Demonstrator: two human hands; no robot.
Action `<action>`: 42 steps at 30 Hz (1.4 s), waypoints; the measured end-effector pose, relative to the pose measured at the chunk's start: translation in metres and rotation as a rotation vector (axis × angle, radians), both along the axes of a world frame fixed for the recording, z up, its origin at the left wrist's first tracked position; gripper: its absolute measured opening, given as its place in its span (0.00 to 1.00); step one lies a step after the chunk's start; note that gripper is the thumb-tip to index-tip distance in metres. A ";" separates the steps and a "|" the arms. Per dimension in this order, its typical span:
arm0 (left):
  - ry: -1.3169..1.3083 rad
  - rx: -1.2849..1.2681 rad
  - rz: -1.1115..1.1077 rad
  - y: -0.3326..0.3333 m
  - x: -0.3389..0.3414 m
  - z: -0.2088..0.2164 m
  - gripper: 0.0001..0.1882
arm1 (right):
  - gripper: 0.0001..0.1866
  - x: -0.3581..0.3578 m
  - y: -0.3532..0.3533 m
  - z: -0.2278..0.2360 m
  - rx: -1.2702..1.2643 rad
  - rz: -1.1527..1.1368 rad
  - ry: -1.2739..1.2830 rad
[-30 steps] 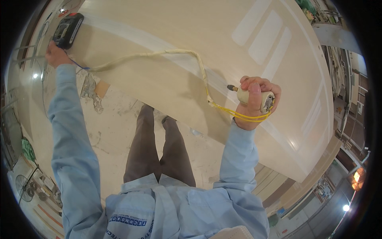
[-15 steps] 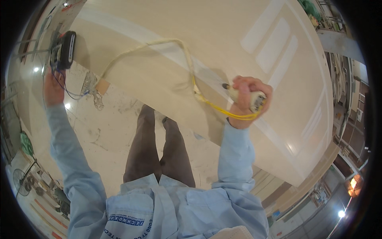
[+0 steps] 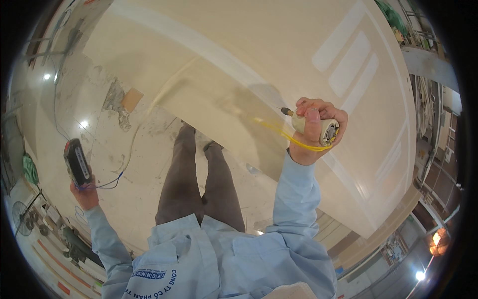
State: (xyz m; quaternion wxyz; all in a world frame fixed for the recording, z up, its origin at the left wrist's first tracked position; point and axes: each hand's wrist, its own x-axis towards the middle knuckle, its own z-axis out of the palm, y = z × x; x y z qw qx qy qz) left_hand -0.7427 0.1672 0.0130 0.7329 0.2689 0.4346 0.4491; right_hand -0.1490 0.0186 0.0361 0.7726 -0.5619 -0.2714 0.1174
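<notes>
My right hand (image 3: 309,130) is wrapped round a small cream, tape-covered rotary tool (image 3: 328,133). Its dark chuck (image 3: 286,111) points left, with a thin bit at the tip. A yellow cable (image 3: 284,133) loops past my wrist from the tool and trails left, smeared by motion. Low at the left, my left hand (image 3: 86,194) grips a black and red battery pack (image 3: 77,162) from below, and blue wires (image 3: 110,185) run from it. Beneath the tool lies a large beige board (image 3: 209,109) with white stripes; the tool appears held above its surface.
Under the board and round my legs is a dusty floor (image 3: 137,204), with a small brown square piece (image 3: 132,99) beside a grey smear. A fan (image 3: 21,218) stands at the far left. Racks of material (image 3: 423,99) line the right side, and a lit lamp (image 3: 438,241) shows lower right.
My left hand has come down and nearer with the battery pack. The cable has swung and straightened. My right hand has shifted slightly right, still holding the tool.
</notes>
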 end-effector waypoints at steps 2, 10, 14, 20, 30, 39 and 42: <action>0.099 0.025 0.074 -0.006 -0.038 0.003 0.28 | 0.14 0.000 0.000 0.001 -0.010 0.000 -0.015; 0.020 -0.034 0.127 -0.041 -0.049 -0.032 0.26 | 0.15 -0.002 0.010 -0.012 -0.123 0.026 -0.023; -0.183 -0.094 -0.060 -0.046 -0.007 -0.067 0.29 | 0.14 -0.008 0.015 -0.008 -0.219 0.082 -0.135; -0.171 -0.282 -0.060 -0.075 0.074 -0.089 0.34 | 0.14 -0.013 0.029 0.012 -0.037 0.054 -0.089; -0.061 -0.388 -0.374 -0.094 0.150 -0.074 0.43 | 0.14 -0.015 0.058 0.003 -0.147 0.037 -0.166; -0.039 -0.401 -0.413 -0.096 0.156 -0.073 0.45 | 0.15 -0.030 0.070 0.001 -0.237 0.156 -0.143; -0.038 -0.388 -0.413 -0.092 0.157 -0.070 0.45 | 0.15 -0.027 0.074 0.008 -0.187 0.163 -0.213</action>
